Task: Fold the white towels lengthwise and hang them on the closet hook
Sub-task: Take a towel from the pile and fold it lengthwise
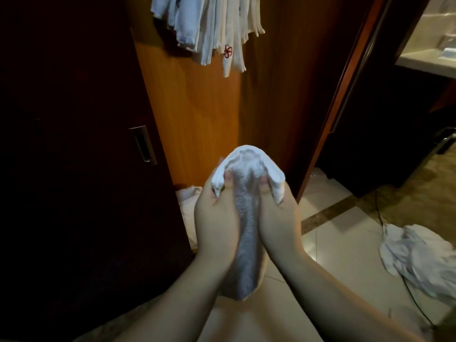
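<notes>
A white towel hangs in a narrow folded strip between my two hands in front of the open closet. My left hand grips its upper left edge with the thumb pressed into the cloth. My right hand grips the upper right edge the same way. The top of the towel bulges over my fingers and its tail drops between my wrists. Several white towels hang in a bunch high on the closet's wooden back wall; the hook itself is hidden by them.
A dark sliding closet door with a metal recessed handle stands at the left. A crumpled white cloth lies on the tiled floor at the right, by a dark cable. More white cloth lies at the closet's bottom.
</notes>
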Tool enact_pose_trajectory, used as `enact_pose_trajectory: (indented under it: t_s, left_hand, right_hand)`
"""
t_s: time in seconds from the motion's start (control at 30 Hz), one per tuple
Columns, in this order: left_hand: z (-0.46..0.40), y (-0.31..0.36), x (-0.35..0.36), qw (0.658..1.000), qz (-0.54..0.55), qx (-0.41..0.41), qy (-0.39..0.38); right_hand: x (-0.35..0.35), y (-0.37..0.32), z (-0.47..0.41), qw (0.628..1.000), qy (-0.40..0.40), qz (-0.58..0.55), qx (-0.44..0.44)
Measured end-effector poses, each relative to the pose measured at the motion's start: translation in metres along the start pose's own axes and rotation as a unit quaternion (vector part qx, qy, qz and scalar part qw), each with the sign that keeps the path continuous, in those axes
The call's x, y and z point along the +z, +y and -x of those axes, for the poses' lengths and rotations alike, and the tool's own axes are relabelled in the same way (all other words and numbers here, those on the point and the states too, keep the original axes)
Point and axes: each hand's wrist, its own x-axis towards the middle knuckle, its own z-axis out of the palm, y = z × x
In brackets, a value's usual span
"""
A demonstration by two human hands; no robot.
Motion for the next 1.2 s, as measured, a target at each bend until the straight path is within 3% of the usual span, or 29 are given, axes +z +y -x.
enact_pose_trajectory:
  t_s: [0.1, 0.2, 0.3, 0.53, 0.8, 0.93, 1.03, 1.1, 1.2]
  left_hand:
    - [0.016, 0.005, 0.007, 0.999, 0.013, -0.022, -0.035]
    - [0.027, 0.015, 0.009, 0.996, -0.053, -0.007, -0.068]
    - [0.022, 0.020, 0.001, 0.983, 0.005, -0.039, -0.177]
    - [0.005, 0.011, -0.009, 0.948, 0.018, -0.082, -0.308]
    - [-0.003, -0.001, -0.007, 0.939, -0.062, 0.039, -0.336]
    - [0.000, -0.003, -0.004, 0.926, -0.026, 0.057, -0.373]
    - [0.002, 0.003, -0.005, 0.923, 0.011, 0.067, -0.379]
    - [-0.005, 0.004, -0.014, 0.931, 0.047, 0.082, -0.352]
    - [-0.025, 0.010, -0.025, 0.968, -0.028, 0.190, -0.161]
  right_hand:
    - [0.000, 0.001, 0.005, 0.998, -0.055, 0.012, 0.016]
    - [-0.005, 0.002, 0.001, 0.994, -0.103, -0.027, 0.030]
    - [-0.010, 0.001, -0.003, 0.989, -0.142, -0.031, 0.025]
    - [-0.015, -0.008, -0.011, 0.968, -0.251, 0.007, 0.023]
    - [-0.014, -0.012, -0.015, 0.976, -0.213, -0.054, 0.010]
    - [-0.016, -0.007, -0.016, 0.973, -0.181, -0.139, 0.044]
    - [-0.022, -0.007, -0.026, 0.949, -0.152, -0.243, 0.130]
    - [-0.032, -0.012, -0.038, 0.951, -0.153, -0.231, 0.135]
    - [-0.045, -0.029, -0.057, 0.972, -0.183, -0.116, 0.087]
